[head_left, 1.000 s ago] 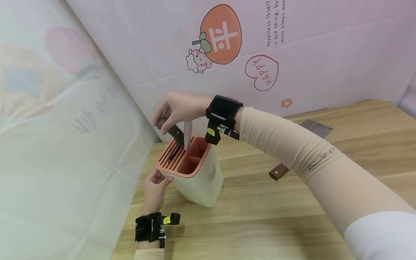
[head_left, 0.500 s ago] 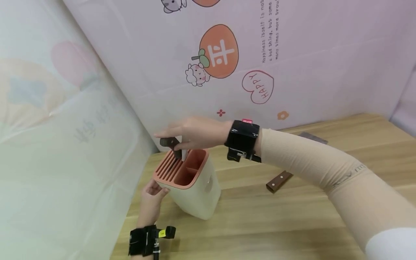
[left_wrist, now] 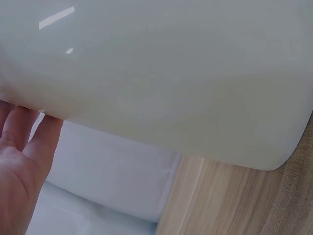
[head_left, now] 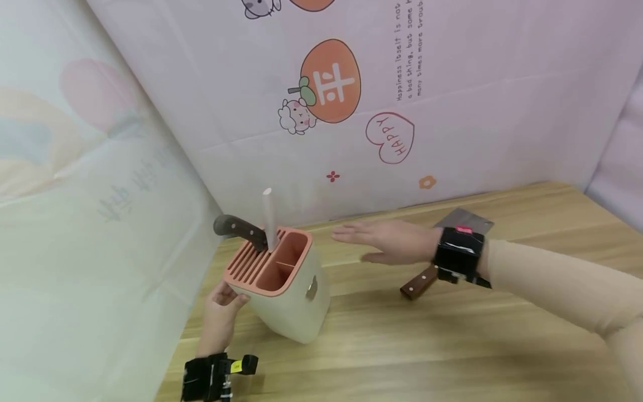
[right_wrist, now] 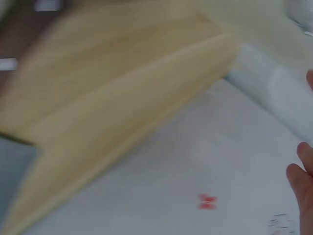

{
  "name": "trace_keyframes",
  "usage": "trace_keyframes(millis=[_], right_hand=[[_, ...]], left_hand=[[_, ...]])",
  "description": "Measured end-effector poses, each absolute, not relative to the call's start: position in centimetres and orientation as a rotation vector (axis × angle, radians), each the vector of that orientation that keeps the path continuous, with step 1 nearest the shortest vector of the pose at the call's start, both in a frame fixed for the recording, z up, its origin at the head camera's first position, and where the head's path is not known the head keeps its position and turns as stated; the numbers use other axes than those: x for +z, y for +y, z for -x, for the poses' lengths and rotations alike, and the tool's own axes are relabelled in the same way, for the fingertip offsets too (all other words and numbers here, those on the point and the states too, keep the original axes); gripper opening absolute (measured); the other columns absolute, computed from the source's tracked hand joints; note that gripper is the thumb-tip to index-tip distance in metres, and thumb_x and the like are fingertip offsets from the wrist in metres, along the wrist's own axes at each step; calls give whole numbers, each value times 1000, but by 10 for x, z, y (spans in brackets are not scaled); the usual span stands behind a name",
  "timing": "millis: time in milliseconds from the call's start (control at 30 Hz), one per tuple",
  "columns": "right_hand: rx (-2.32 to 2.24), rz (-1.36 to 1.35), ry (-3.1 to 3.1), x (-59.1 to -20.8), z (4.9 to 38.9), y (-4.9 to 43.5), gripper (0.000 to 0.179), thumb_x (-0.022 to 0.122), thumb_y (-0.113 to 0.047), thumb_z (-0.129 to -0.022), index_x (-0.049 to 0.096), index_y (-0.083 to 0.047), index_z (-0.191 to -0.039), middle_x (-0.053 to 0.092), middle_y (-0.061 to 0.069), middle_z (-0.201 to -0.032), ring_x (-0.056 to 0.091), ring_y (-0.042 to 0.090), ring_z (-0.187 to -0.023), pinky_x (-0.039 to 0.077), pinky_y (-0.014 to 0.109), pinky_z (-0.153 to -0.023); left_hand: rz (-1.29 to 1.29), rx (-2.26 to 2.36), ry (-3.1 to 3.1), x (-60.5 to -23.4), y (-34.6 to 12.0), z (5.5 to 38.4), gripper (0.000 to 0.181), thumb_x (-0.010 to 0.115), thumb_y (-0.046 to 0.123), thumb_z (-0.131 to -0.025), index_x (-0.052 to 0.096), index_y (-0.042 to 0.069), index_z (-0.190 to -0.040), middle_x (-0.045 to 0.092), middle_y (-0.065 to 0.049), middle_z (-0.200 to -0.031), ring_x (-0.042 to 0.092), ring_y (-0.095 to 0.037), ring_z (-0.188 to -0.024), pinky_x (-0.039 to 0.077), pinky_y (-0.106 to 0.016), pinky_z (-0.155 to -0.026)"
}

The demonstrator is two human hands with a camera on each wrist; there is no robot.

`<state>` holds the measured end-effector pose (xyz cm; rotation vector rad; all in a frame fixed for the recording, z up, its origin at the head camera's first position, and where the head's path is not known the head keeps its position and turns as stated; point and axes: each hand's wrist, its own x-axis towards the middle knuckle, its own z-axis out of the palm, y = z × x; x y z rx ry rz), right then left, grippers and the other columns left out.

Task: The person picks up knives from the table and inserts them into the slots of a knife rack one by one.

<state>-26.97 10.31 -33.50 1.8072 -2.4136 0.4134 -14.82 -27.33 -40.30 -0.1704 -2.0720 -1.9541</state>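
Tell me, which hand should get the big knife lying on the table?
Probably the right hand: it's empty and close to the big knife, while the left hand is holding the knife holder.

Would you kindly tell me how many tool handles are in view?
3: a dark handle and a white handle rising from the top of the holder, and a brown handle on the table, partly covered. Others may be hidden.

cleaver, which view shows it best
The head view, where the cleaver shows both blade and handle, though the right hand and strap cover its middle. Right wrist view: blurred parts only; left wrist view: none.
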Motion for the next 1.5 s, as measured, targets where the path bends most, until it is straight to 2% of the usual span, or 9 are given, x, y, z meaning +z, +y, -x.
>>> trace_keyframes(millis=[133, 233, 333, 433, 633, 833, 1100, 1300, 1500], right_hand=[[391, -1742, -2716, -375, 264, 140, 78, 63, -43, -94, 18, -22, -155, 21, 5, -158, 21, 27, -141, 34, 49, -109], [356, -1710, -2878, -399, 257, 164, 89, 60, -60, -87, 14, -26, -155, 19, 7, -158, 22, 33, -140, 35, 53, -106], [357, -1733, -2946, -417, 252, 180, 97, 63, -66, -79, 18, -24, -155, 23, 10, -157, 26, 35, -138, 37, 56, -104], [340, -1775, -2960, -428, 249, 189, 100, 65, -68, -75, 25, -20, -153, 28, 13, -155, 30, 35, -136, 37, 58, -103], [301, -1760, -3008, -429, 254, 189, 81, 75, -49, -80, 41, -17, -147, 41, 9, -148, 42, 30, -129, 42, 51, -101], [285, -1775, -3046, -414, 264, 176, 64, 76, -24, -85, 47, -17, -142, 52, 2, -133, 53, 16, -113, 49, 37, -92], [229, -1841, -2950, -404, 275, 179, 56, 72, 0, -84, 54, -8, -136, 59, 9, -131, 54, 22, -117, 50, 37, -94], [109, -1774, -2789, -412, 278, 186, 44, 76, -5, -81, 64, -9, -124, 66, 4, -120, 62, 20, -104, 54, 36, -85], [95, -1807, -2689, -419, 277, 192, 41, 75, -11, -83, 63, -6, -121, 68, 2, -114, 63, 14, -95, 55, 32, -77]], left_hand=[[144, -1952, -2061, -402, -278, 142, 50, 63, -9, -89, 49, 3, -135, 65, 2, -112, 61, -13, -101, 52, -23, -87], [109, -1963, -2036, -403, -282, 135, 47, 62, -11, -88, 55, 12, -129, 66, 2, -109, 61, -11, -98, 53, -22, -84], [64, -1991, -2013, -405, -286, 128, 46, 63, -11, -88, 58, 18, -123, 67, 2, -108, 62, -11, -97, 53, -21, -83], [23, -1999, -2010, -407, -289, 123, 45, 65, -8, -88, 58, 15, -125, 67, 2, -110, 61, -11, -99, 53, -21, -84], [-7, -1993, -2010, -406, -289, 124, 49, 67, -2, -89, 50, 5, -135, 65, 1, -114, 60, -13, -103, 52, -23, -87], [64, -2019, -1956, -405, -288, 129, 45, 66, -3, -89, 53, 9, -131, 65, -2, -113, 60, -14, -101, 52, -23, -85], [78, -1984, -2006, -401, -282, 140, 49, 65, -5, -89, 49, 2, -135, 65, -2, -113, 60, -15, -100, 52, -23, -86], [183, -1990, -2019, -399, -281, 151, 51, 66, -3, -89, 48, 0, -136, 65, -2, -114, 60, -15, -101, 52, -24, -87], [197, -1998, -2026, -402, -280, 153, 52, 69, 1, -88, 48, -1, -136, 66, -2, -112, 61, -16, -100, 52, -24, -85]])
